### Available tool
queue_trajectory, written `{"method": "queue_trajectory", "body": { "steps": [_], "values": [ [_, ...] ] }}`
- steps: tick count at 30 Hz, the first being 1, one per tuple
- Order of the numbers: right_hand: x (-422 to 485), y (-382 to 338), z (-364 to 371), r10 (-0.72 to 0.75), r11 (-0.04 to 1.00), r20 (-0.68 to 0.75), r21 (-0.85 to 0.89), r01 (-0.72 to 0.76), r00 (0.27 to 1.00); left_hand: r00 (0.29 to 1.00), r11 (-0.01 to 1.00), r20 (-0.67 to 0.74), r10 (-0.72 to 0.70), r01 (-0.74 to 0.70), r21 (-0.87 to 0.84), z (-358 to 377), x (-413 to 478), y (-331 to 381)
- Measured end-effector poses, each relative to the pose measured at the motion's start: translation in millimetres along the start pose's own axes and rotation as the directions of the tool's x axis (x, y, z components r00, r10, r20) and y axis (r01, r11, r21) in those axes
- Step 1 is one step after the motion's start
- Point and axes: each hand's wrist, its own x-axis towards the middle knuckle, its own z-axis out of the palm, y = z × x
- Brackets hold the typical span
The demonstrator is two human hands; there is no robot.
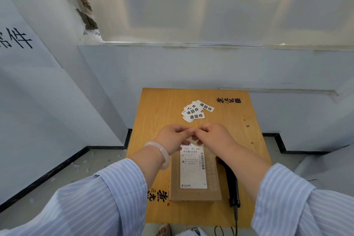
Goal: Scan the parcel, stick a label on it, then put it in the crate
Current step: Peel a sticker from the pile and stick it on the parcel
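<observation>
Peeling looked like the step; risk we judged: sticker curling onto itself or landing over the barcode on the brown cardboard parcel [195, 184], which lay flat on the small wooden table [162, 105]. Our left hand [173, 137] and right hand [214, 136] met fingertip to fingertip above its far end, fingers pinched nearly closed; contents hidden. Loose white printed labels [196, 113] sat just beyond, black handheld scanner [230, 180] beside the parcel.

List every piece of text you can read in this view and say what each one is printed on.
"退回件": on each slip in the pile of labels on the table.
"530- D5 065": top line of the shipping label on the parcel.
Smaller print and barcodes on the shipping label: too small to read.
"件": large character on the wall sheet, cut off at the left.
Black brush characters on the table: stylised, not readable with certainty.
</observation>
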Motion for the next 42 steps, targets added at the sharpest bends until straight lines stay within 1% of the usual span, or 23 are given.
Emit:
{"method": "queue_trajectory", "body": {
  "steps": [1,3,5,9,13,15,17,20,22,25,27,29,32,34,36,39,42],
  "values": [
    [-1,1,0,-0.004,1.0,-0.012,0.013,0.004,1.0,1.0,1.0,-0.025,-0.007,0.007,-0.023,-1,1,-1],
    [0,6,-2,-0.005,1.0,-0.089,0.029,0.007,0.996,0.996,0.996,-0.073,-0.042,0.036,-0.079,-3,5,-3],
    [1,14,-6,0.039,0.998,-0.16,0.058,-0.03,0.986,0.992,0.988,-0.091,-0.084,0.071,-0.139,-4,8,-5],
    [10,29,-9,0.183,0.973,-0.116,0.16,-0.164,0.976,0.99,0.98,-0.084,-0.109,0.093,-0.177,-2,16,-8],
    [18,39,-9,0.229,0.963,-0.118,0.168,-0.208,0.966,0.989,0.977,-0.078,-0.126,0.11,-0.185,3,27,-15],
    [23,44,-7,0.242,0.96,-0.115,0.173,-0.22,0.964,0.988,0.985,-0.092,-0.121,0.108,-0.137,5,33,-19],
    [28,50,-5,0.257,0.956,-0.114,0.175,-0.236,0.96,0.988,0.995,-0.122,-0.099,0.094,-0.042,5,38,-23],
    [36,58,-2,0.277,0.956,-0.123,0.141,-0.259,0.953,0.988,0.98,-0.148,-0.037,0.065,0.187,5,50,-29],
    [39,62,1,0.277,0.958,-0.132,0.12,-0.262,0.952,0.992,0.934,-0.13,-0.005,0.051,0.353,4,57,-32],
    [43,64,5,0.263,0.964,-0.157,0.085,-0.253,0.952,0.993,0.847,-0.116,0.021,0.044,0.53,6,67,-37],
    [46,66,8,0.257,0.966,-0.173,0.034,-0.256,0.951,0.994,0.755,-0.1,0.041,0.035,0.654,8,70,-38],
    [48,68,10,0.245,0.967,-0.19,-0.017,-0.253,0.951,0.993,0.68,-0.087,0.077,0.011,0.733,11,73,-38],
    [51,68,14,0.224,0.966,-0.207,-0.081,-0.245,0.952,0.99,0.626,-0.091,0.11,0.002,0.78,14,76,-38],
    [52,70,16,0.225,0.963,-0.223,-0.095,-0.25,0.949,0.988,0.609,-0.098,0.117,0.007,0.793,14,77,-39],
    [54,74,15,0.266,0.958,-0.241,-0.042,-0.284,0.933,0.987,0.636,-0.117,0.113,0.019,0.771,12,78,-41],
    [55,80,10,0.336,0.939,-0.212,0.005,-0.343,0.918,0.986,0.725,-0.148,0.072,0.05,0.687,7,81,-44],
    [56,81,11,0.372,0.928,-0.175,0.036,-0.371,0.912,0.987,0.746,-0.143,0.076,0.039,0.665,6,81,-49]
  ]
}}
